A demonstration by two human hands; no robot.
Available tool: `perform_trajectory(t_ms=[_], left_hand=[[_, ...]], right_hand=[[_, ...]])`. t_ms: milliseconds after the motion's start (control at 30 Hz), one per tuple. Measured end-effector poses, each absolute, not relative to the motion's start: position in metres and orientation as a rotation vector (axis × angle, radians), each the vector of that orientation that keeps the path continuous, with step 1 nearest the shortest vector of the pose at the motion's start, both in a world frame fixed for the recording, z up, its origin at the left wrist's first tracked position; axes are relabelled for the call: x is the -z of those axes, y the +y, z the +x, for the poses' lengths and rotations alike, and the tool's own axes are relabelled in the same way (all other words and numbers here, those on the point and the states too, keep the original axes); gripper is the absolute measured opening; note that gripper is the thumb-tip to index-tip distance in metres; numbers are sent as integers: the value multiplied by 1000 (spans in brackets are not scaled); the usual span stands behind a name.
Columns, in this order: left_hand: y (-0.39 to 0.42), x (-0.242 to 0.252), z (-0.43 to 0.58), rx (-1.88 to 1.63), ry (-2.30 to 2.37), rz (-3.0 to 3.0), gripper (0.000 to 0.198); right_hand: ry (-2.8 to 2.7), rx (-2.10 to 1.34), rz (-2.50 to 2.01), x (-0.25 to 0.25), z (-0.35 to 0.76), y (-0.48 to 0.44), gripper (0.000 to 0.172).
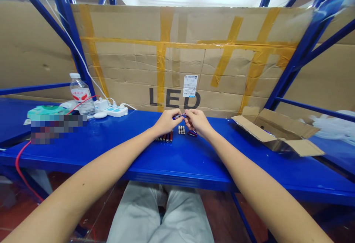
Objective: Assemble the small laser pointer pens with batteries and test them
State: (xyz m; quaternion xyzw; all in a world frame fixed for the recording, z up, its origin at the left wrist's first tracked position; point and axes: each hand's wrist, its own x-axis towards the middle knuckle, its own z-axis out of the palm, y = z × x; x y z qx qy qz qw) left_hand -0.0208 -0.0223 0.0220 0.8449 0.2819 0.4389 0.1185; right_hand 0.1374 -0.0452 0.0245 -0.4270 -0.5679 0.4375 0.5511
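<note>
My left hand point(165, 122) and my right hand point(197, 121) meet above the blue shelf point(116, 150), both pinching a small blue and red object point(179, 116) that looks like a battery. Under my left hand, several batteries point(165, 138) lie side by side. A small block of upright batteries point(181, 129) stands between my hands. A dark blue and red item point(192, 133) lies under my right hand, partly hidden.
An open cardboard box point(277, 132) sits at the right. At the left are a water bottle point(81, 94), a white power strip point(115, 110), a green tissue pack point(46, 112) and a red cable point(20, 169). A taped cardboard sheet point(194, 58) marked LED stands behind.
</note>
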Motion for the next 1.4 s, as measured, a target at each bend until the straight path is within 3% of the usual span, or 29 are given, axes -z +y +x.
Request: perform_trajectory(t_ms=[300,567,1100,1400], left_hand=[[-25,-19,-18,-1316,792,2564,13],[-23,-23,-19,-1365,803,2505,14],[-16,-29,-19,-1310,716,1972,25],[-17,-30,-14,-1202,503,1610,32]], right_hand=[[-1435,-788,-901,-19,136,-39,30],[-1441,-994,-767,-20,138,-40,42],[-1642,-784,-659,-30,144,-51,23],[-1507,-760,-664,-29,140,-50,28]])
